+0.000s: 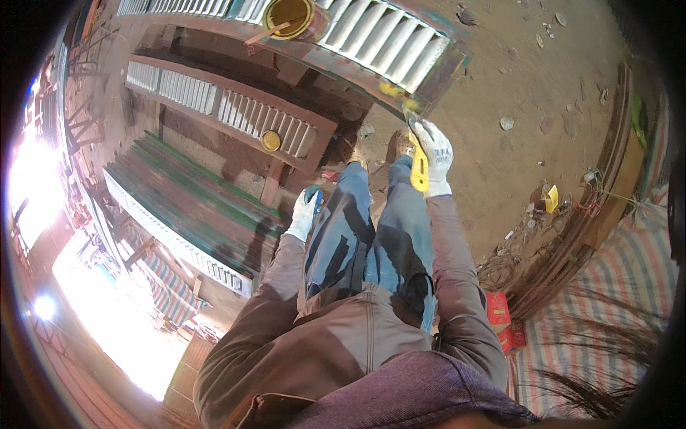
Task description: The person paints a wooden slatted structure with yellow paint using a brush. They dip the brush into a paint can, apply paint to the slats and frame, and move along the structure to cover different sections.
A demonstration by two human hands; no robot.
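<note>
In my gloved right hand [433, 159] is a putty knife [419, 168] with a yellow handle. Its blade end is at the near right corner of a louvred panel [436, 89] with white slats, beside a smear of yellow paste [394, 91]. Whether the blade touches the wood I cannot tell. My left hand [303, 216], in a white glove, hangs by my left thigh, fingers curled round something bluish that is mostly hidden. On the panel stands a round tin [289, 19] of yellow-brown paste, a flat stick [269, 33] lying across its rim.
Left of my legs lies a second louvred panel [325, 136] holding a yellow round lid or dish [271, 141]. Stacked greenish boards [193, 186] lie nearer. Long strips [607, 171], a striped sheet [607, 286] and red boxes [498, 309] are on the right. Debris dots the dirt floor.
</note>
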